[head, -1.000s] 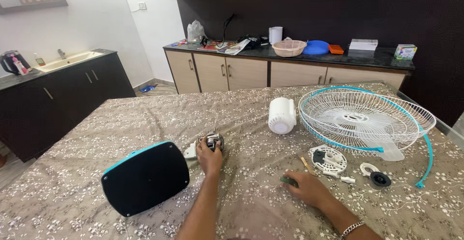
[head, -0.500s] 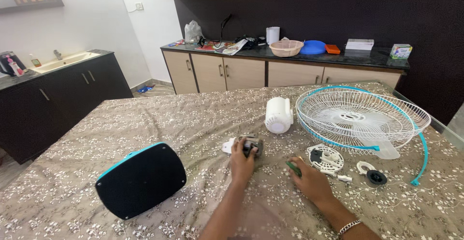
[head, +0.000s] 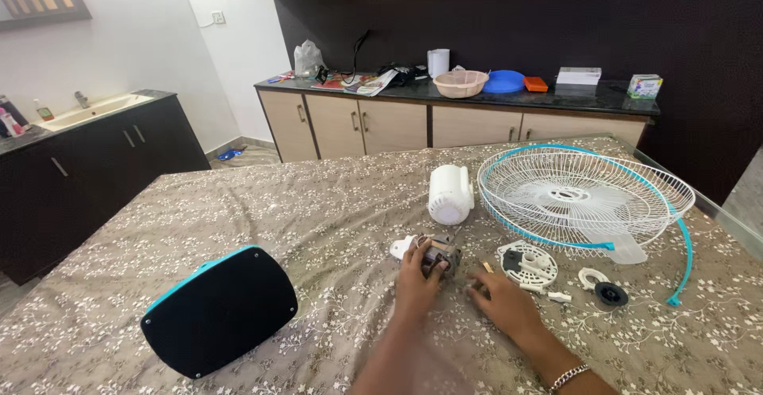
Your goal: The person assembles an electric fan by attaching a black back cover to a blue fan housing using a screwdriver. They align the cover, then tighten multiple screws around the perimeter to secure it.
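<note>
Left hand (head: 416, 280) grips the motor (head: 439, 253) at frame centre, fingers wrapped on it. Right hand (head: 505, 306) lies palm-down just right of it, fingers narrow; contents not discernible. Grille (head: 584, 199) upper right; base (head: 220, 310) lower left.

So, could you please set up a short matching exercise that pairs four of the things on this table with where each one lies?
Things:
1. fan motor
2. fan base
3. white motor cover
4. wire fan guard

Places:
a. far right of the table
b. near left, tilted
c. under the left hand
d. middle, just left of the guard

Pairs: 1-c, 2-b, 3-d, 4-a
</note>
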